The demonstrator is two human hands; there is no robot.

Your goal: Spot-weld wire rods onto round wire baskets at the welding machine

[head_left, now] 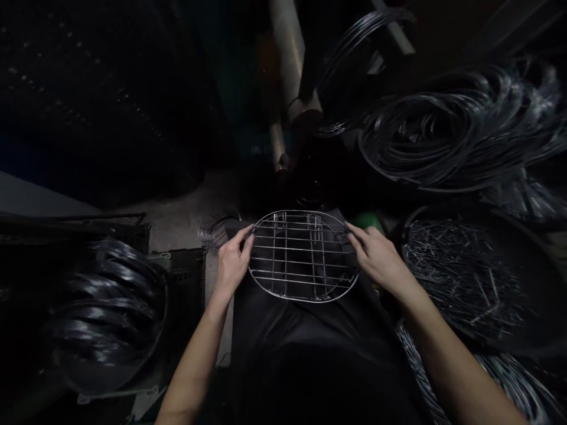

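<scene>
A round wire rack, with a bright metal rim and several cross bars, is held up above the dark apron on my lap. My left hand pinches its left rim between thumb and fingers. On the opposite side, my right hand grips the right rim the same way. Shorter wires stand out behind the grid near its far edge. In the dim light, the underside of the rack is hard to make out.
To my right, a wide dark basin holds many short metal wires. Behind it lie large coils of wire. At left, bundled wire rings sit near dark plastic crates. A machine with a pale cylinder stands ahead.
</scene>
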